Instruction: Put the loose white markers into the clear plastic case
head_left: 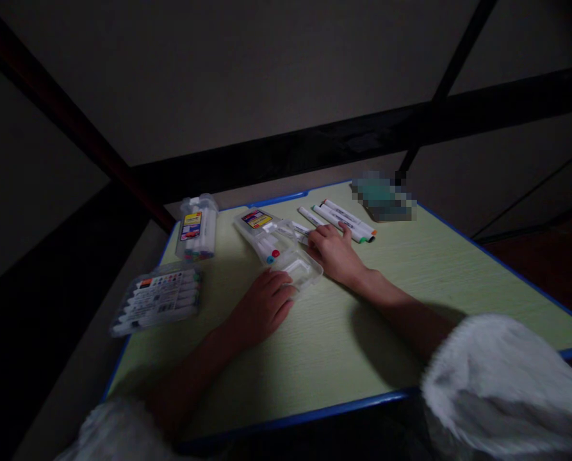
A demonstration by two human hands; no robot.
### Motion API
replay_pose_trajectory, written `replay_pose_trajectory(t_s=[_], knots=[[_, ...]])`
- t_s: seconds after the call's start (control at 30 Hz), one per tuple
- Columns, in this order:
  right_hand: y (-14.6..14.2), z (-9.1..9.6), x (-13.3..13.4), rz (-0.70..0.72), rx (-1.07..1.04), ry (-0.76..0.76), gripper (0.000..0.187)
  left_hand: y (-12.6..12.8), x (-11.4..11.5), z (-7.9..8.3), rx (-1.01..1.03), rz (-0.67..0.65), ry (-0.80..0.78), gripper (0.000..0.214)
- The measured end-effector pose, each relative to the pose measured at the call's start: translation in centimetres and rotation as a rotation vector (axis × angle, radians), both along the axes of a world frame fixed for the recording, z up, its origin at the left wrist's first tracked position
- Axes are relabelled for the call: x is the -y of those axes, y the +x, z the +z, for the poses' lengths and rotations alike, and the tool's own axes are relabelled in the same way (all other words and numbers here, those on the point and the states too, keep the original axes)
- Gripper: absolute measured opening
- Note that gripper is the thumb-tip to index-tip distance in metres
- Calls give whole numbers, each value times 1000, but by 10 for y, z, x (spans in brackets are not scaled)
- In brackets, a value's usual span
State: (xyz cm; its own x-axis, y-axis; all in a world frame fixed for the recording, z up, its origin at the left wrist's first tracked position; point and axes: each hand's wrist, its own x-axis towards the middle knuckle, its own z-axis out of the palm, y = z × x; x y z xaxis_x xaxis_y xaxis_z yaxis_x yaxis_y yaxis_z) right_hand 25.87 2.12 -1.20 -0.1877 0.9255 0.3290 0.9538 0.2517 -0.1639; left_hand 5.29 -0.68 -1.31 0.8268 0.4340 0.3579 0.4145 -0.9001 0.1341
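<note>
An open clear plastic marker case [259, 230] lies mid-table, a yellow label on its body and a red-capped and a blue-capped marker inside. Its clear lid [301, 269] is folded out toward me. Across the lid's near-left corner lie the fingers of my left hand [264, 306], stretched out with the thumb apart. Just right of the case, my right hand [334, 253] has its thumb and index finger closed at the end of a white marker [301, 229]. The fingertips partly hide that marker. Beyond this hand several white markers [346, 219] lie side by side, with orange, black and green ends.
A closed marker case [199, 230] sits at the back left. Nearer, another flat case [158, 298] of white markers reaches over the left edge. A blurred greenish object [384, 197] lies at the back right. Blue trim [343, 406] borders the pale table [343, 346].
</note>
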Motion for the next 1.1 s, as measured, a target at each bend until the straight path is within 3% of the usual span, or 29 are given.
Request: replay_pose_trajectory(t_s=[0.7,1.1], knots=[[1,-5,-3,7,-52,57,14,0,-1,-1,5,-5,9,16],[5,2,-3,30,-193,118,17,0,0,-1,-3,-5,12,16]])
